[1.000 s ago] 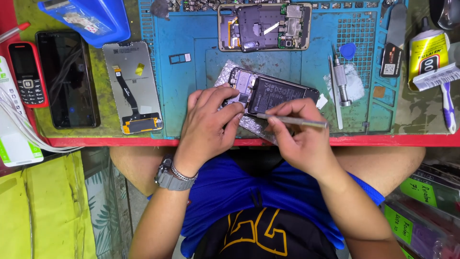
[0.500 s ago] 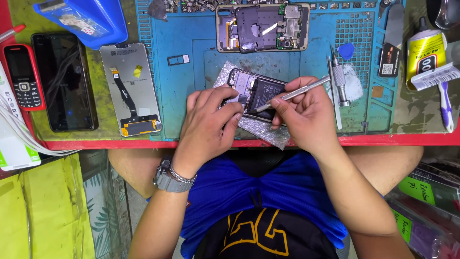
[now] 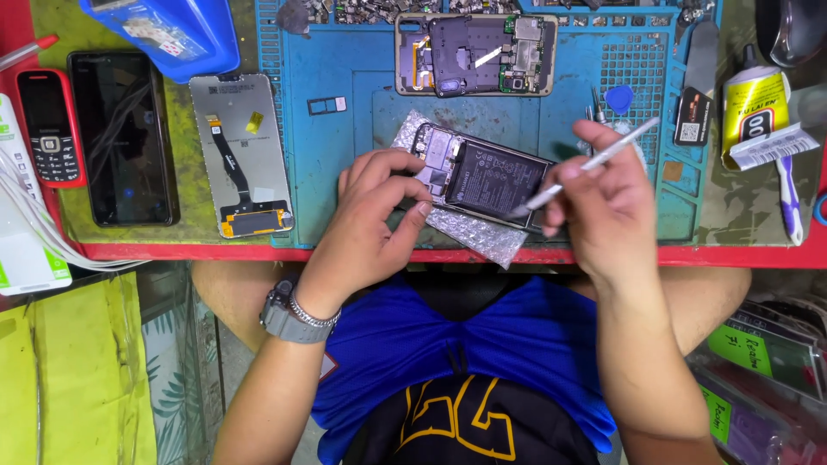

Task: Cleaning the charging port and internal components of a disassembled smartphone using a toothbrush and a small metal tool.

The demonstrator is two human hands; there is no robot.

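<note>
**Opened phone steadied on bubble wrap, slim tool held at its edge**

An opened phone (image 3: 482, 176), its back removed so that the flat black battery and metal shielding are exposed, is laid at a slant on a crinkled sheet of clear bubble wrap (image 3: 474, 232) near the front of the blue ribbed work mat (image 3: 353, 155). The left hand (image 3: 375, 224) is curled over the phone's left end, with the fingertips pressed on its frame and the thumb set against its lower edge; it is closed loosely around that end. A metal-banded watch (image 3: 289, 314) is worn on this wrist. The right hand (image 3: 603, 202) is closed in a pen grip around a slender silvery tool (image 3: 586, 168), whose tip is held at the phone's right edge.

Farther back on the mat, a second opened phone (image 3: 476, 53) with a bare circuit board is seen. To the left, a detached display panel (image 3: 241, 155) with an orange flex strip, a glossy black smartphone (image 3: 123, 138) and a small red keypad phone (image 3: 50, 127) are laid on the surface (image 3: 732, 207). A yellow glue tube (image 3: 754, 108) is lying at the right.
</note>
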